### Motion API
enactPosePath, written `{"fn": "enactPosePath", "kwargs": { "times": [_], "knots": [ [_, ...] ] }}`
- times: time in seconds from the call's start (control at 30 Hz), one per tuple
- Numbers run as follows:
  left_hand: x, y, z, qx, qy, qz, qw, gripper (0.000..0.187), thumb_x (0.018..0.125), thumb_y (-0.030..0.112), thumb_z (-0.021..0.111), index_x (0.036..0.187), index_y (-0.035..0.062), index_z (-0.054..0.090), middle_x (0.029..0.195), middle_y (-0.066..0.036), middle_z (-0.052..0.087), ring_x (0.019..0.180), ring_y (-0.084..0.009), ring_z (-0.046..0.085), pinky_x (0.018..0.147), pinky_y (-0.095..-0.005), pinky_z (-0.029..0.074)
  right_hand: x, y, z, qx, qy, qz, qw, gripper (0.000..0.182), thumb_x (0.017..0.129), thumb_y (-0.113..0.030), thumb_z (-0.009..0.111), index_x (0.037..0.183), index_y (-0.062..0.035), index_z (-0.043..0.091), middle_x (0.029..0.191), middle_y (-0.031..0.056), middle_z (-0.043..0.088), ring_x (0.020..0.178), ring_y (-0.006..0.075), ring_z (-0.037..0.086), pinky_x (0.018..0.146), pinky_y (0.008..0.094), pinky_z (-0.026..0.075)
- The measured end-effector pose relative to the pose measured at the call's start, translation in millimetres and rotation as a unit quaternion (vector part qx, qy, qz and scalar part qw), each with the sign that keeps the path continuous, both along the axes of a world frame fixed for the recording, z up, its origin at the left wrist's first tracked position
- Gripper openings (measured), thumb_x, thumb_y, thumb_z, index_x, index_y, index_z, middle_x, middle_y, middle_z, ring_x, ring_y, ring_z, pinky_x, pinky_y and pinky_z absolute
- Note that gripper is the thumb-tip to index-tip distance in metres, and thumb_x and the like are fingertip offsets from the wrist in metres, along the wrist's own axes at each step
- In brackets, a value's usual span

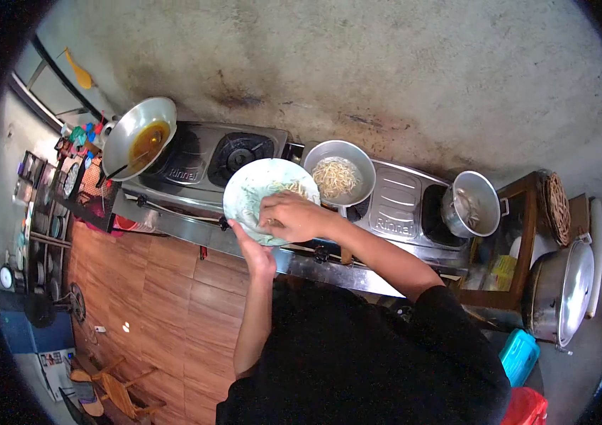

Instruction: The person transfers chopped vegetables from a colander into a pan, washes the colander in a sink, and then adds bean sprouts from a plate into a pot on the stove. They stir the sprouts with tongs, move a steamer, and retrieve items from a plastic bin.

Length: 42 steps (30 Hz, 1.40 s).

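My left hand [255, 249] grips the near rim of a pale green plate [248, 190] and holds it up in front of the stove. My right hand [295, 216] rests inside the plate with its fingers bunched on a small heap of bean sprouts [288, 188]. Just beyond the plate, a metal bowl [366, 170] full of bean sprouts sits on the stove.
A wok with brown oil [139, 136] stands at the left of the Rinnai gas stove [194, 170]. A small pot [471, 204] sits on the second stove to the right. A large lidded steel pot [559, 290] and a wooden cabinet [513, 248] stand further right. Wooden floor lies below.
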<state>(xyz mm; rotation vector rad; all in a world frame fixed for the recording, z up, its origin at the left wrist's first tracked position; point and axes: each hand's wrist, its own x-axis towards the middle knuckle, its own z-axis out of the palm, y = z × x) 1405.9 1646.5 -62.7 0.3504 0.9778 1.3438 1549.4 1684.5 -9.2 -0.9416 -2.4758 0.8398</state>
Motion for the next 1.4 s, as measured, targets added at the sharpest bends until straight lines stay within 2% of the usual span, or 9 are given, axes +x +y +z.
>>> {"fn": "enactPosePath", "kwargs": {
  "times": [0.13, 0.27, 0.4, 0.43, 0.53, 0.7, 0.83, 1.27, 1.4],
  "knots": [
    [-6.6, -0.1, 4.3, -0.022, 0.049, -0.003, 0.999, 0.073, 0.094, 0.065, 0.027, 0.144, 0.0126, 0.030, 0.142, -0.007, 0.042, 0.126, -0.0221, 0.044, 0.096, -0.0354, 0.044, -8.6, -4.5, -20.5, 0.116, 0.088, -0.045, 0.988, 0.021, 0.082, -0.015, 0.059, 0.099, -0.0056, 0.064, 0.108, 0.0117, 0.055, 0.109, 0.0304, 0.051, 0.095, 0.0462, 0.036],
    [-2.7, 5.1, 8.6, -0.017, 0.009, 0.033, 0.999, 0.072, 0.095, 0.064, 0.027, 0.145, 0.0124, 0.029, 0.142, -0.008, 0.041, 0.126, -0.0229, 0.045, 0.096, -0.0363, 0.044, 7.2, 9.0, -7.2, 0.067, -0.084, -0.005, 0.994, 0.025, 0.082, -0.025, 0.063, 0.099, -0.0069, 0.065, 0.114, 0.0136, 0.053, 0.116, 0.0304, 0.046, 0.099, 0.0451, 0.033],
    [5.7, 14.8, 20.9, 0.002, 0.020, 0.026, 0.999, 0.070, 0.096, 0.061, 0.027, 0.146, 0.0115, 0.027, 0.143, -0.009, 0.040, 0.127, -0.0245, 0.044, 0.098, -0.0374, 0.044, 22.5, 5.3, 0.0, 0.200, -0.055, -0.115, 0.972, 0.048, 0.084, -0.041, 0.062, 0.123, -0.0144, 0.058, 0.131, 0.0164, 0.046, 0.128, 0.0349, 0.038, 0.107, 0.0466, 0.027],
    [10.7, 20.5, 18.4, 0.022, 0.010, 0.022, 0.999, 0.069, 0.097, 0.060, 0.026, 0.145, 0.0098, 0.028, 0.143, -0.010, 0.040, 0.128, -0.0250, 0.043, 0.100, -0.0386, 0.042, 26.4, 5.8, 3.6, 0.143, -0.088, -0.125, 0.978, 0.058, 0.084, -0.047, 0.060, 0.134, -0.0190, 0.050, 0.137, 0.0192, 0.042, 0.131, 0.0376, 0.035, 0.108, 0.0487, 0.026],
    [33.6, 33.6, 33.3, 0.028, 0.035, 0.003, 0.999, 0.068, 0.098, 0.057, 0.026, 0.144, 0.0072, 0.028, 0.142, -0.011, 0.041, 0.128, -0.0252, 0.043, 0.102, -0.0395, 0.040, 43.4, 12.5, -1.0, 0.108, -0.130, -0.179, 0.969, 0.060, 0.084, -0.048, 0.060, 0.136, -0.0194, 0.048, 0.138, 0.0218, 0.040, 0.130, 0.0390, 0.036, 0.106, 0.0500, 0.029],
    [64.1, 57.4, 19.8, 0.059, 0.007, -0.018, 0.998, 0.067, 0.099, 0.053, 0.029, 0.141, -0.0002, 0.031, 0.137, -0.016, 0.045, 0.122, -0.0272, 0.049, 0.099, -0.0405, 0.043, 80.5, 22.5, -11.2, 0.088, -0.056, -0.185, 0.977, 0.046, 0.081, -0.034, 0.064, 0.119, -0.0092, 0.056, 0.108, 0.0185, 0.050, 0.105, 0.0369, 0.052, 0.092, 0.0465, 0.041],
    [79.7, 66.3, 12.8, 0.034, 0.031, -0.028, 0.999, 0.065, 0.098, 0.056, 0.030, 0.141, 0.0066, 0.032, 0.135, -0.011, 0.048, 0.119, -0.0255, 0.052, 0.091, -0.0411, 0.048, 98.6, 28.0, -15.1, 0.060, 0.009, -0.164, 0.985, 0.036, 0.076, -0.026, 0.068, 0.105, -0.0044, 0.062, 0.098, 0.0172, 0.056, 0.093, 0.0362, 0.058, 0.084, 0.0415, 0.047],
    [74.4, 72.0, 28.2, 0.015, 0.100, -0.024, 0.995, 0.072, 0.096, 0.059, 0.033, 0.142, 0.0039, 0.030, 0.136, -0.017, 0.046, 0.120, -0.0285, 0.052, 0.090, -0.0428, 0.050, 132.8, 56.7, -27.9, 0.099, 0.123, -0.273, 0.949, 0.035, 0.068, -0.014, 0.072, 0.098, 0.0009, 0.065, 0.098, 0.0181, 0.064, 0.092, 0.0350, 0.062, 0.083, 0.0404, 0.050],
    [53.5, 82.8, 28.3, 0.044, 0.137, 0.021, 0.989, 0.073, 0.096, 0.059, 0.034, 0.142, 0.0024, 0.031, 0.136, -0.017, 0.045, 0.118, -0.0297, 0.053, 0.087, -0.0407, 0.052, 140.8, 52.9, -34.4, 0.061, 0.055, -0.341, 0.936, 0.035, 0.072, -0.018, 0.071, 0.100, 0.0006, 0.065, 0.102, 0.0203, 0.065, 0.094, 0.0356, 0.063, 0.085, 0.0406, 0.049]
  ]
}}
